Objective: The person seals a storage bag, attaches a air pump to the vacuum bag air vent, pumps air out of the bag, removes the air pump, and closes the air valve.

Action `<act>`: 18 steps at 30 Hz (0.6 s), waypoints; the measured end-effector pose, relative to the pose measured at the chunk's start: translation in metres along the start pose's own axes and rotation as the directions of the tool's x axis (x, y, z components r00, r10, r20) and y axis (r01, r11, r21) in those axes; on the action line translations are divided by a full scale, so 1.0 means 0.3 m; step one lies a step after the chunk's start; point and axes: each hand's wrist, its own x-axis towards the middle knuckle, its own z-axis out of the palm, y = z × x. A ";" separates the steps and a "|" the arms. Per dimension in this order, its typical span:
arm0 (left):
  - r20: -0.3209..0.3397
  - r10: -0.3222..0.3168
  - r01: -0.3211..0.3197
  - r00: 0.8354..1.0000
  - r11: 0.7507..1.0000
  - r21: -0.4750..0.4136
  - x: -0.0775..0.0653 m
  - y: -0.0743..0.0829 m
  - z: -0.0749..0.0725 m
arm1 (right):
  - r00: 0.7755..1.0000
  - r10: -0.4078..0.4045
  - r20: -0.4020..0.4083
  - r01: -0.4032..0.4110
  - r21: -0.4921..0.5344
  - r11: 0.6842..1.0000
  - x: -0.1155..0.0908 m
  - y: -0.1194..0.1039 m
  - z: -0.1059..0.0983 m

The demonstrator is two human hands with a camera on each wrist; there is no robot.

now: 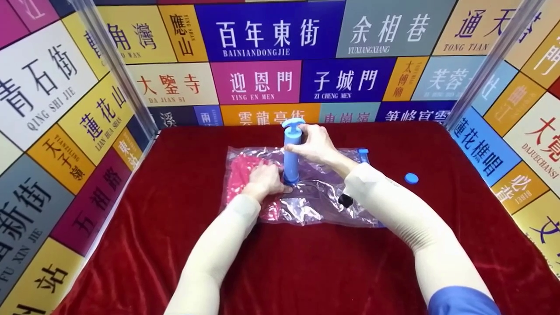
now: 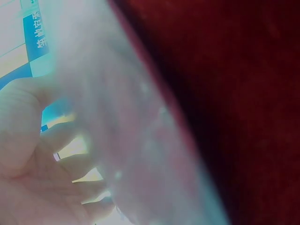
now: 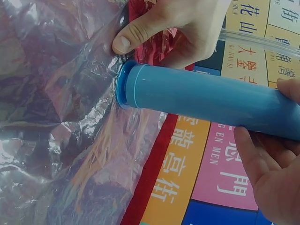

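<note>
A clear plastic vacuum bag (image 1: 302, 212) lies flat on the cloth, with pink-red fabric (image 1: 243, 173) inside its left part. On the bag stands a blue hand pump (image 1: 292, 162), upright, its T-shaped handle (image 1: 294, 123) at the top. My right hand (image 1: 317, 142) grips the upper barrel, thumb and fingers around it. Beside the pump's base, my left hand (image 1: 264, 179) presses on the bag. Its thumb (image 3: 124, 43) lies against the plastic by the base in the right wrist view. In the left wrist view, blurred plastic covers the left fingertips.
A round blue cap (image 1: 411, 178) lies on the dark red cloth (image 1: 328, 267) to the right. A small blue piece (image 1: 362, 153) sits at the bag's far right edge. Patterned panels with lettering (image 1: 267, 30) and clear posts (image 1: 490, 65) border the table.
</note>
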 end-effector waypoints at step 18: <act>-0.027 -0.027 0.028 0.999 0.999 0.037 -0.010 0.008 0.001 | 0.998 0.060 -0.024 -0.059 0.029 0.998 -0.007 -0.009 0.023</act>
